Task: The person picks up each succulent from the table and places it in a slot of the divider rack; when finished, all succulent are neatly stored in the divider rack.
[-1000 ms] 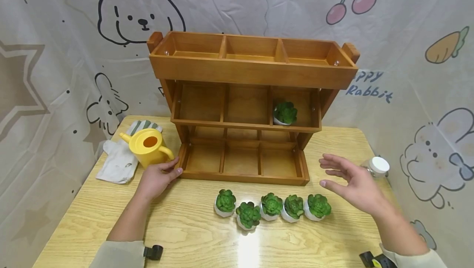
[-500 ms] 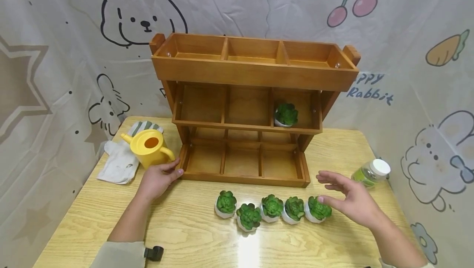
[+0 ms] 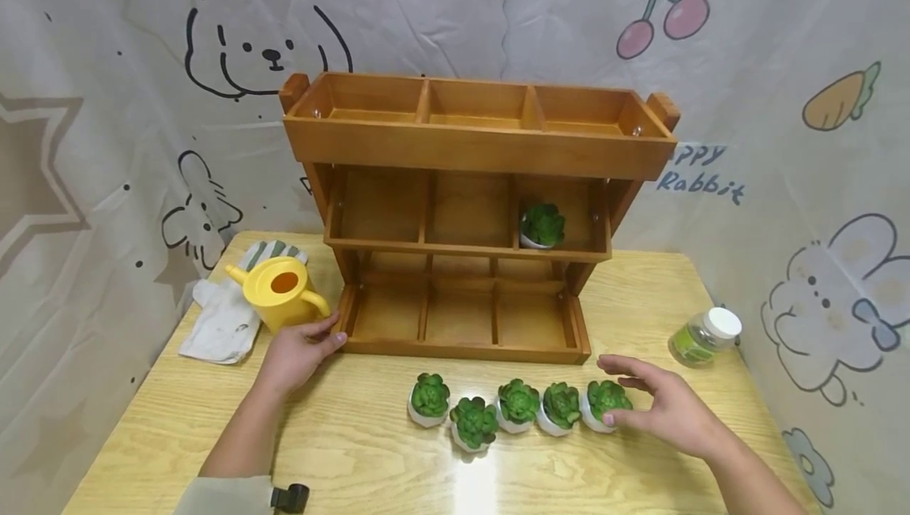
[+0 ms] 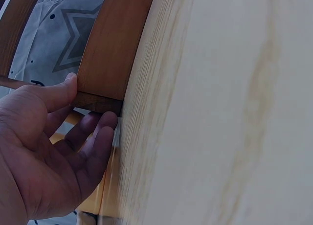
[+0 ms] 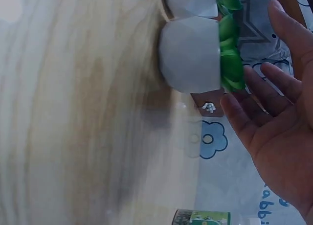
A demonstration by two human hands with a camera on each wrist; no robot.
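Observation:
My left hand (image 3: 297, 353) holds the lower left front corner of a three-tier wooden plant stand (image 3: 469, 351). In the left wrist view, its thumb lies against the front board and its fingers curl round the corner. My right hand (image 3: 664, 404) reaches round the rightmost small potted succulent (image 3: 607, 398), thumb and fingers apart. The right wrist view shows that succulent's white faceted pot (image 5: 190, 54), with the fingertips close to the green leaves; whether they touch cannot be told. Several more potted succulents (image 3: 517, 403) stand in a row to its left.
One potted succulent (image 3: 543, 226) sits in the middle tier's right compartment. Left of the stand are a yellow watering can (image 3: 280, 291) and a white cloth (image 3: 222, 324). A clear jar with a white lid (image 3: 705, 336) stands near the table's right edge.
My right hand has moved down and left from beside the jar to the rightmost succulent. The left hand has stayed at the stand's corner. The head view has shifted slightly.

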